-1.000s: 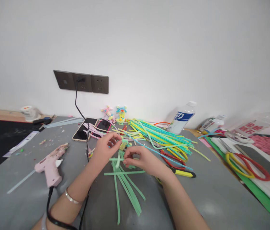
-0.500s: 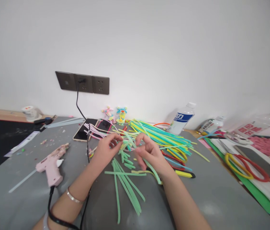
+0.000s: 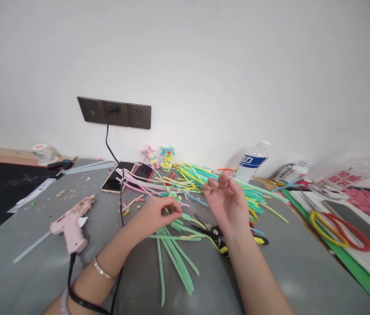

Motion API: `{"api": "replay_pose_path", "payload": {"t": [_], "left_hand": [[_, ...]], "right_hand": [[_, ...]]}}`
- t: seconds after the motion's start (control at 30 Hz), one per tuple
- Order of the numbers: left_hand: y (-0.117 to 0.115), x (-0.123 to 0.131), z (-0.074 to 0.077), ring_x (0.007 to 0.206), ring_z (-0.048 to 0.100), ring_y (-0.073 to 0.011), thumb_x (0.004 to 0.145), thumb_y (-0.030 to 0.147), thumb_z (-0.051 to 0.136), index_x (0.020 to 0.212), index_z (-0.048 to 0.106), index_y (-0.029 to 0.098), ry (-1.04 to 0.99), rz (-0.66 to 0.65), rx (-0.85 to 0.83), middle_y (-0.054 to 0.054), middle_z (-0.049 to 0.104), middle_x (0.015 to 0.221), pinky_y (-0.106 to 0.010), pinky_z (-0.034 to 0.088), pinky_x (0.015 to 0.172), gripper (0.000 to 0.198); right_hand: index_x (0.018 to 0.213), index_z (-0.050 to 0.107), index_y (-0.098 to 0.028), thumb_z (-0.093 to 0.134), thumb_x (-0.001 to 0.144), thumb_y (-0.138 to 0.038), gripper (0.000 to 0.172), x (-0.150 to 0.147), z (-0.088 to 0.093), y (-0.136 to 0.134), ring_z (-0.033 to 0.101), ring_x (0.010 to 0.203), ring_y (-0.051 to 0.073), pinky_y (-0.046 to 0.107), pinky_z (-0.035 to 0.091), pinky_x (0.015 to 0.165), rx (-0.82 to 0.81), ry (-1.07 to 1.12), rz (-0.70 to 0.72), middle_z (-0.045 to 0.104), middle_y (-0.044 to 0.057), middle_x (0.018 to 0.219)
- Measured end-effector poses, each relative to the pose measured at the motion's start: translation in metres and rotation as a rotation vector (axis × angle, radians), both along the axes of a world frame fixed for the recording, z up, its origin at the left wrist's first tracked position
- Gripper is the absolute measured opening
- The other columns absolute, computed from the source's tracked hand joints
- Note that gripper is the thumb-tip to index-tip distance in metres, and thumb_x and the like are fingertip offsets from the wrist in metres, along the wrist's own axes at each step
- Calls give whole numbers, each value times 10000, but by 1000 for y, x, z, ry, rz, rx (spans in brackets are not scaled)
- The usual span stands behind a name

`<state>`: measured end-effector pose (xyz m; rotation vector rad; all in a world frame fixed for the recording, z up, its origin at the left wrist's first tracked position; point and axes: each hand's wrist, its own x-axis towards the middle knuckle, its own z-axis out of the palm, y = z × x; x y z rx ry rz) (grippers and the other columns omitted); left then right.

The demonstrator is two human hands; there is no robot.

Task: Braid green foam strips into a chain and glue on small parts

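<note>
My left hand (image 3: 157,215) rests on the grey table (image 3: 24,271), fingers pinched on a short green strip piece (image 3: 185,216) above a fan of green strips (image 3: 173,256). My right hand (image 3: 226,201) is raised over the pile of coloured strips (image 3: 218,183), palm toward me, fingers loosely curled and apart, with nothing in it. Black and yellow pliers (image 3: 219,236) lie just below my right wrist.
A pink glue gun (image 3: 70,223) with a black cord lies to the left. Two phones (image 3: 119,176) lie by the wall below the sockets (image 3: 114,112). Two small figures (image 3: 158,156), a water bottle (image 3: 251,162), and red and yellow loops (image 3: 337,225) on paper sheets stand further right.
My right hand let go of the green piece and rose to the right, uncovering the pliers. My left hand sank toward the table with the small green piece.
</note>
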<state>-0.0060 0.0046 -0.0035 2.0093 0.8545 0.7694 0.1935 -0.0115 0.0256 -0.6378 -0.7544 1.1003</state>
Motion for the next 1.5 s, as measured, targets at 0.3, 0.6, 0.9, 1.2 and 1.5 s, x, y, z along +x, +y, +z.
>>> {"api": "replay_pose_path", "payload": {"t": [0.3,0.6,0.9,1.2,1.5], "left_hand": [[4,0,-1,711,627,-144,811,200,629,808,641,184,-159,139,28,-6,684,785,-236,500,643,21],[5,-1,0,752,687,-153,787,192,679,918,639,194,-250,320,100,-4,723,814,-218,502,619,137],[2,-1,1,789,701,-150,789,158,691,919,684,199,-224,329,180,-16,751,882,-208,500,624,137],[3,-1,-1,707,664,-131,793,151,684,890,705,192,-199,344,261,-11,747,826,-202,492,598,107],[3,-1,0,714,691,-154,804,180,664,843,713,177,-260,329,262,-42,757,824,-218,546,614,63]], "right_hand": [[757,658,-192,712,757,-517,330,-17,-16,4,465,500,112,251,397,531,-169,-171,81,518,-44,502],[757,561,-204,725,790,-411,267,-25,-17,-2,550,596,129,252,431,627,-94,-344,201,619,-24,609],[733,558,-201,701,787,-421,268,-25,-23,2,410,520,104,233,321,515,-89,-523,106,476,-53,589],[713,540,-202,710,759,-448,303,-25,-18,0,414,486,103,223,314,467,-99,-638,32,472,-56,543],[715,535,-198,707,755,-428,289,-25,-18,0,413,469,91,217,315,454,-93,-650,24,473,-59,567]]}}
